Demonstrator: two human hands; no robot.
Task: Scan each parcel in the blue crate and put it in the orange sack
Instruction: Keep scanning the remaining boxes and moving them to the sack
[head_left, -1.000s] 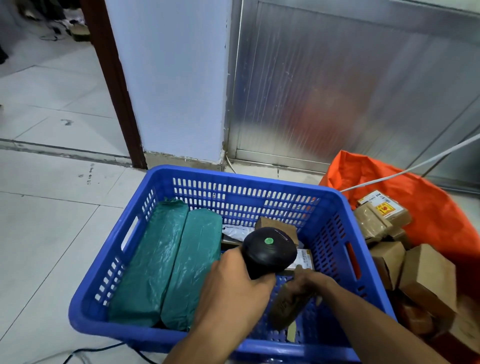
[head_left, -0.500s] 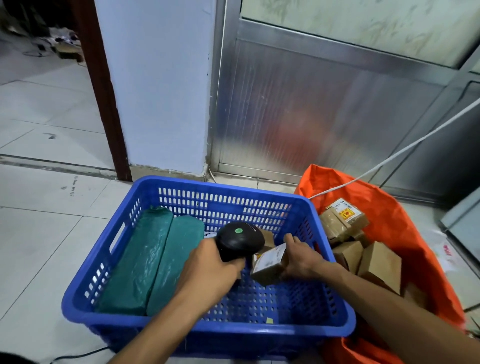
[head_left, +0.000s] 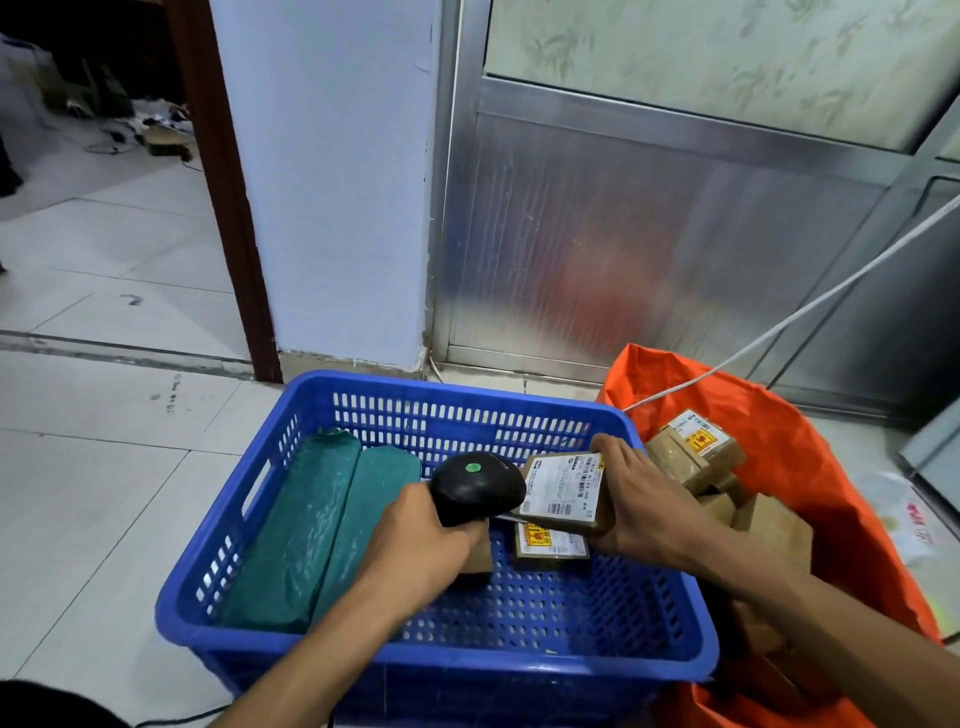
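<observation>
My left hand grips a black handheld scanner over the blue crate. Just right of the scanner's head, my right hand holds a small brown parcel above the crate, its white label facing up. Below it another small brown parcel with a yellow sticker lies on the crate floor. Two long green wrapped parcels lie side by side along the crate's left side. The orange sack stands open right of the crate, with several brown parcels inside.
A white cord runs from the sack's rim up to the right. A blue-white wall pillar and a metal door panel stand behind the crate. White floor tiles spread to the left. Printed plastic packaging lies right of the sack.
My right hand has lifted the small brown parcel out of the crate and turned its label upward beside the scanner. The view has tilted up slightly.
</observation>
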